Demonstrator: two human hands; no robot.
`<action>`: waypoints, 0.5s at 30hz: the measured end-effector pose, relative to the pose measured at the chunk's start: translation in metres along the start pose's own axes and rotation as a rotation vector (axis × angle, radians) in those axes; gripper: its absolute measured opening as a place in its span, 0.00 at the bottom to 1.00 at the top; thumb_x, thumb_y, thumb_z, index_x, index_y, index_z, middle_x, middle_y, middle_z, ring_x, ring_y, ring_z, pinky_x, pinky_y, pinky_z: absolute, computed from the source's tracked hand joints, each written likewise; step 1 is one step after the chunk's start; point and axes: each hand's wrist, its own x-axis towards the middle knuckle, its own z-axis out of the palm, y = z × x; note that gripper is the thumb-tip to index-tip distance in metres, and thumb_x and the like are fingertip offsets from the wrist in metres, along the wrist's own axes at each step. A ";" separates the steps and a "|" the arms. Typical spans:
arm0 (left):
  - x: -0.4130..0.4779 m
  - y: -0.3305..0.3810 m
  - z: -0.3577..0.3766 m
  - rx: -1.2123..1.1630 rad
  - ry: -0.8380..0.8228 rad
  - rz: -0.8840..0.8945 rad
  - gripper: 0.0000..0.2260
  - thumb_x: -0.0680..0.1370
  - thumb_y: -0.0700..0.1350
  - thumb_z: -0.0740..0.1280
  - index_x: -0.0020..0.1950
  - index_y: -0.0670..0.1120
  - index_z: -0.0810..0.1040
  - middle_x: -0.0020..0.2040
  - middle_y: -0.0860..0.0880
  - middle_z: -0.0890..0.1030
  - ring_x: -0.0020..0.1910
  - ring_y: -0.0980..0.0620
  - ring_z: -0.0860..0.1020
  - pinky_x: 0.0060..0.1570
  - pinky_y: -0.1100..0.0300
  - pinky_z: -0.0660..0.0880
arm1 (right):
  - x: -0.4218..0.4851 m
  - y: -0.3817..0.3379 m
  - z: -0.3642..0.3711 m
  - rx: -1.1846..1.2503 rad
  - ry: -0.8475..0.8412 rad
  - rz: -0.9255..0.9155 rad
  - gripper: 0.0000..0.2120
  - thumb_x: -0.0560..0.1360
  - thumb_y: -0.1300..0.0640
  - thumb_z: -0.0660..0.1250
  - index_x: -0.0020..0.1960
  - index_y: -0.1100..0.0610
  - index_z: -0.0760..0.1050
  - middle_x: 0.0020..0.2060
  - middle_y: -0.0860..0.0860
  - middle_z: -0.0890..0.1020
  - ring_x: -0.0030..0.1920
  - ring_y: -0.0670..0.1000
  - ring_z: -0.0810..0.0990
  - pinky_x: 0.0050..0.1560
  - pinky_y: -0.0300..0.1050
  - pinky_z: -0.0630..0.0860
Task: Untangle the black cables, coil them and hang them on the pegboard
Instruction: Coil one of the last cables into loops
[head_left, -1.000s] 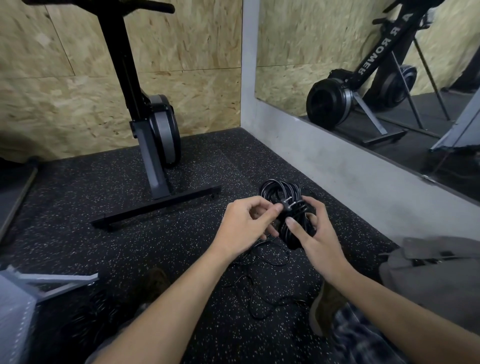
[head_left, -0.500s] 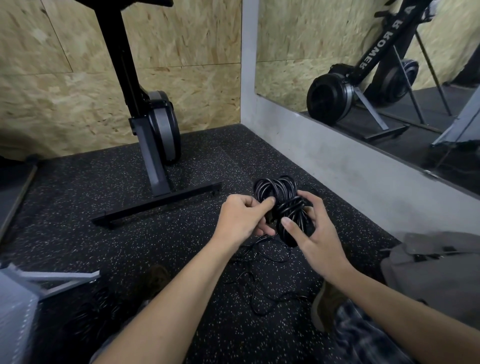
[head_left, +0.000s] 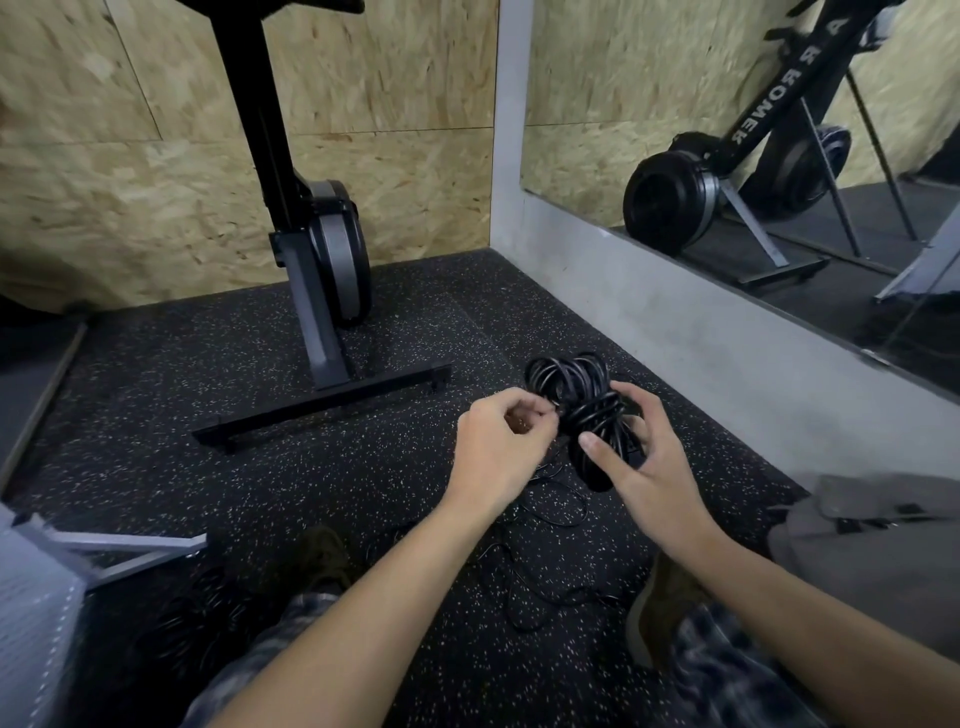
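A black cable coil (head_left: 582, 395), wrapped round its middle with its own cord, is held above the speckled floor. My right hand (head_left: 641, 467) grips the coil's lower half, thumb across the front. My left hand (head_left: 501, 447) pinches the cable end at the coil's left side, fingers curled. A thin loose black cable (head_left: 545, 566) trails over the floor below my hands. More dark coiled cable (head_left: 192, 618) lies at the lower left, dim and hard to make out. No pegboard shows plainly.
A rowing machine (head_left: 322, 260) stands upright on its black foot bar (head_left: 322, 410) against the chipboard wall. A mirror (head_left: 753, 130) lines the grey wall on the right. A grey bag (head_left: 872, 540) sits at the right, a white metal frame (head_left: 104, 551) at the left.
My left hand's fingers have shifted on the cable end at the coil's left side. The coil stays in my right hand, and both hands sit slightly lower in view.
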 end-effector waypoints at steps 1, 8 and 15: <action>-0.001 -0.001 -0.001 0.030 -0.032 0.060 0.02 0.77 0.48 0.75 0.49 0.54 0.85 0.43 0.57 0.83 0.40 0.60 0.79 0.43 0.71 0.72 | 0.001 0.000 -0.002 0.026 0.010 0.010 0.30 0.75 0.43 0.75 0.73 0.38 0.67 0.62 0.43 0.82 0.66 0.48 0.79 0.66 0.63 0.78; 0.000 -0.012 0.001 -0.028 -0.006 0.186 0.08 0.76 0.45 0.77 0.53 0.54 0.85 0.62 0.56 0.74 0.62 0.62 0.75 0.55 0.77 0.68 | 0.001 0.000 -0.003 0.156 -0.018 0.008 0.30 0.75 0.47 0.75 0.74 0.42 0.68 0.61 0.47 0.83 0.63 0.47 0.81 0.64 0.59 0.80; 0.014 -0.017 -0.007 -0.068 -0.057 0.169 0.04 0.77 0.48 0.77 0.46 0.58 0.85 0.59 0.58 0.81 0.45 0.53 0.80 0.52 0.55 0.77 | -0.004 0.003 -0.005 0.162 -0.118 0.053 0.25 0.78 0.55 0.73 0.72 0.43 0.69 0.55 0.41 0.85 0.59 0.42 0.83 0.57 0.44 0.83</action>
